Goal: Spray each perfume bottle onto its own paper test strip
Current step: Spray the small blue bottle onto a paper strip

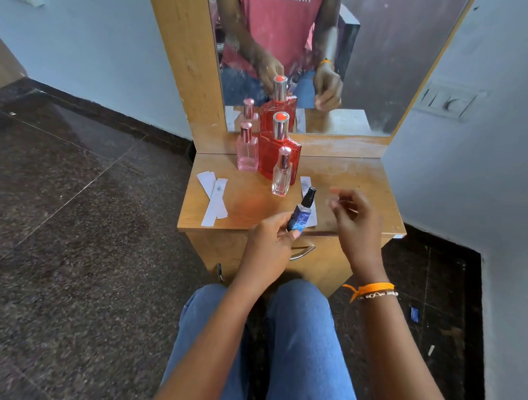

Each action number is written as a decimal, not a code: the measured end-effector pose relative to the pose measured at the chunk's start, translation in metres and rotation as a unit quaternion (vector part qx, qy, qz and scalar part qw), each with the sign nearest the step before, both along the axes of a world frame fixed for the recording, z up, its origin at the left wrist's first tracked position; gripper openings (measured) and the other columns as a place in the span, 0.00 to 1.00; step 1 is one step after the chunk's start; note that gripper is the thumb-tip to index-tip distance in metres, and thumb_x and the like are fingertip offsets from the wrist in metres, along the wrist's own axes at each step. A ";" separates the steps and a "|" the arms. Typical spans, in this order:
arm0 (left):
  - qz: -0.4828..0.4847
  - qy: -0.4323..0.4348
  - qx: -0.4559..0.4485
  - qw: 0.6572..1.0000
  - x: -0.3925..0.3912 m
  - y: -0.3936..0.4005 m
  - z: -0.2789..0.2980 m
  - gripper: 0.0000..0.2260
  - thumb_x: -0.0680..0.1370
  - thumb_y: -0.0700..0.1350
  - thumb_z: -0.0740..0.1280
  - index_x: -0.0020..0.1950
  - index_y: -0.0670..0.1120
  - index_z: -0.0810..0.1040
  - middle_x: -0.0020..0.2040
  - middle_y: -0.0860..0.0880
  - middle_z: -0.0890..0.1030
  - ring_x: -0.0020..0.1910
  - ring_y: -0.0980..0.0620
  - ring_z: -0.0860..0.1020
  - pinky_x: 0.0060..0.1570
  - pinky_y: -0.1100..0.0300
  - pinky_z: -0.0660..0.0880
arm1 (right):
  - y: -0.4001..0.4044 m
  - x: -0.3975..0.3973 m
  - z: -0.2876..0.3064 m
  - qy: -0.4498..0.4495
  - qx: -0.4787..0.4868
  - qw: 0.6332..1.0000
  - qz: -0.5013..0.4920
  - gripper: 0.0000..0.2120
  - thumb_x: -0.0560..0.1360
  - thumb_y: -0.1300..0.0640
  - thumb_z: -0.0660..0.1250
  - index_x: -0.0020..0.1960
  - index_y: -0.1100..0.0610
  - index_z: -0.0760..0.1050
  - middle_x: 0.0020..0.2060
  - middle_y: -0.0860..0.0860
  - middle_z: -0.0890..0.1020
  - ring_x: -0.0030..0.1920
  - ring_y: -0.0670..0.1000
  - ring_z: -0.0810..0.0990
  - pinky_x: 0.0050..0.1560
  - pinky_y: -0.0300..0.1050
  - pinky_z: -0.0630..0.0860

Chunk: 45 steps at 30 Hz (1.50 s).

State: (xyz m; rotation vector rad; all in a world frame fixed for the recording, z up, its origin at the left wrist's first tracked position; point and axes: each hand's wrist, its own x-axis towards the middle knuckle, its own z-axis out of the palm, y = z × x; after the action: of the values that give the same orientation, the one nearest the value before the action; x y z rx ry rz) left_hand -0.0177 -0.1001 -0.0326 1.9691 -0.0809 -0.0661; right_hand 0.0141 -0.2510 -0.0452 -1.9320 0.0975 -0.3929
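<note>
My left hand (269, 244) grips a small blue perfume bottle (300, 216) by its base, above the dresser's front edge. The bottle tilts away from me and its black spray nozzle is bare. A white paper strip (305, 184) lies on the top right behind it. My right hand (357, 225) hovers just right of the bottle with fingers curled; it is blurred, and I cannot make out whether it pinches anything. A pink bottle (247, 150), a large red bottle (278, 151) and a small clear bottle (282, 176) stand capped at the back.
Two or three more paper strips (215, 201) lie overlapping on the left of the wooden dresser top (351, 181). A mirror (375, 67) rises behind the bottles. A drawer handle (302, 252) sits below the front edge. My knees are close to the dresser.
</note>
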 end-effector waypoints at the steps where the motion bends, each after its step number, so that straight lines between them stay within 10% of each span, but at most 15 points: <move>1: -0.001 -0.001 0.001 1.000 0.000 0.000 0.000 0.14 0.77 0.37 0.65 0.61 0.48 0.77 0.52 0.55 0.81 0.50 0.59 0.78 0.41 0.82 0.68 | 0.000 -0.002 0.007 -0.009 0.070 0.997 0.010 0.11 0.75 0.64 0.66 0.48 0.48 0.77 0.44 0.46 0.81 0.46 0.45 0.79 0.49 0.39 0.75; 4: -0.003 -0.003 0.005 1.000 -0.001 0.000 0.000 0.15 0.77 0.38 0.64 0.63 0.47 0.76 0.55 0.53 0.81 0.53 0.58 0.77 0.42 0.82 0.67 | 0.003 -0.006 0.025 -0.050 0.192 0.977 0.076 0.12 0.75 0.62 0.68 0.48 0.44 0.79 0.46 0.46 0.82 0.49 0.46 0.80 0.55 0.42 0.77; 28: -0.028 0.071 -0.151 0.986 -0.011 -0.007 -0.004 0.15 0.78 0.36 0.61 0.52 0.56 0.77 0.45 0.56 0.82 0.49 0.59 0.80 0.50 0.69 0.73 | 0.017 -0.016 0.035 -0.039 0.163 0.978 0.126 0.11 0.72 0.69 0.69 0.43 0.54 0.81 0.42 0.44 0.84 0.47 0.42 0.83 0.49 0.34 0.77; 38: -0.019 0.064 -0.176 0.982 0.001 -0.019 0.007 0.12 0.78 0.38 0.62 0.54 0.53 0.79 0.50 0.52 0.83 0.52 0.54 0.81 0.57 0.53 0.76 | 0.013 -0.017 0.030 -0.042 0.118 0.977 0.171 0.20 0.75 0.66 0.67 0.61 0.47 0.70 0.45 0.58 0.83 0.46 0.53 0.83 0.42 0.40 0.80; 45: 0.005 0.007 -0.108 0.994 0.013 -0.016 0.012 0.19 0.76 0.41 0.67 0.67 0.50 0.72 0.57 0.59 0.77 0.48 0.71 0.76 0.46 0.75 0.73 | 0.004 0.011 0.038 -0.083 0.139 0.973 0.166 0.29 0.72 0.69 0.69 0.68 0.51 0.64 0.45 0.49 0.83 0.48 0.51 0.83 0.51 0.41 0.78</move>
State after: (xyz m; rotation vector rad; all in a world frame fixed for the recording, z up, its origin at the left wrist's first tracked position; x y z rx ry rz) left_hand -0.0044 -0.1159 -0.0202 1.7519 -0.0646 -0.0622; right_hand 0.0251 -0.2472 -0.0070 -1.5943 -0.2656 -0.2962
